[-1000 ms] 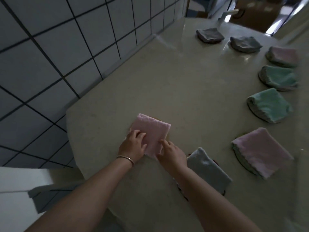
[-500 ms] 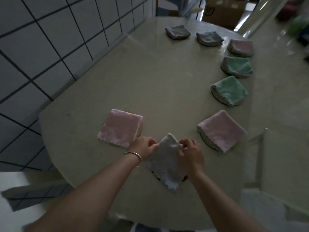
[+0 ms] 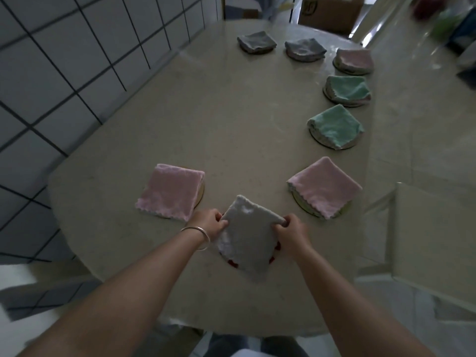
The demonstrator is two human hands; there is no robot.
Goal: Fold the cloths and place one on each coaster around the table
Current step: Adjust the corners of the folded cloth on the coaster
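- Two hands of yours are on the grey cloth (image 3: 247, 235) at the near end of the table (image 3: 211, 119): your left hand (image 3: 208, 222) pinches its left edge with curled fingers, and your right hand (image 3: 292, 229) pinches its right corner the same way.
- That grey cloth is folded and lies over a coaster (image 3: 233, 262) of which only red bits show at the rim; whether the cloth lies flat or is lifted a little, the dim view does not let you tell.
- Your left wrist carries a metal bangle (image 3: 197, 234).
- Just to the left lies a folded pink cloth (image 3: 171, 191) on its coaster, and to the right a second pink cloth (image 3: 325, 186) on another.
- Along the right edge, going away from you, sit a green cloth (image 3: 336, 126), another green cloth (image 3: 347, 89), and a far pink cloth (image 3: 355, 60), each on a coaster.
- At the far end two dark grey cloths (image 3: 257, 41) lie side by side.
- White wall tiles (image 3: 77, 60) with dark joints run along the left.
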